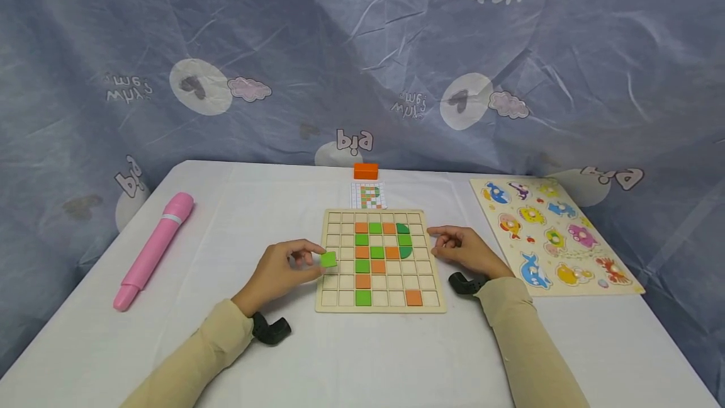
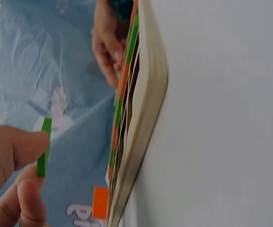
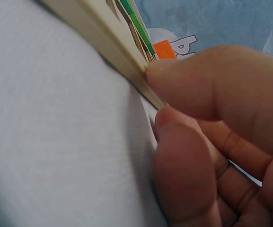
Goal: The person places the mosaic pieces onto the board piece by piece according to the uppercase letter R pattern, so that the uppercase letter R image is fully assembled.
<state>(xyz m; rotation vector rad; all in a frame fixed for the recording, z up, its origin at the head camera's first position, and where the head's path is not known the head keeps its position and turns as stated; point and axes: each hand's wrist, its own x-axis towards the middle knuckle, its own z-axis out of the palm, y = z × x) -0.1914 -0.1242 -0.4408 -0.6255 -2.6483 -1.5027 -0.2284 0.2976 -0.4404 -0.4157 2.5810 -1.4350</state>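
Observation:
My left hand (image 1: pixel 283 269) pinches a green square tile (image 1: pixel 328 259) between thumb and fingertips, over the left edge of a wooden grid board (image 1: pixel 338 282). In the left wrist view the tile (image 2: pixel 44 147) is seen nearly edge-on. Orange and green square tiles sit in the grid, with dark green rounded pieces (image 1: pixel 403 228) on the right side; one orange tile (image 1: pixel 414 298) lies apart at bottom right. My right hand (image 1: pixel 467 249) is at the board's right edge, index finger extended and fingertips right at the rim, as the right wrist view also shows.
Behind the board lie a printed pattern card (image 1: pixel 368 195) and an orange block (image 1: pixel 365 171). A pink microphone-shaped toy (image 1: pixel 154 250) rests at the left. On the right is a sea-animal puzzle board (image 1: pixel 557 235). A patterned grey-blue cloth (image 1: pixel 362 49) hangs behind the white table (image 1: pixel 238 213).

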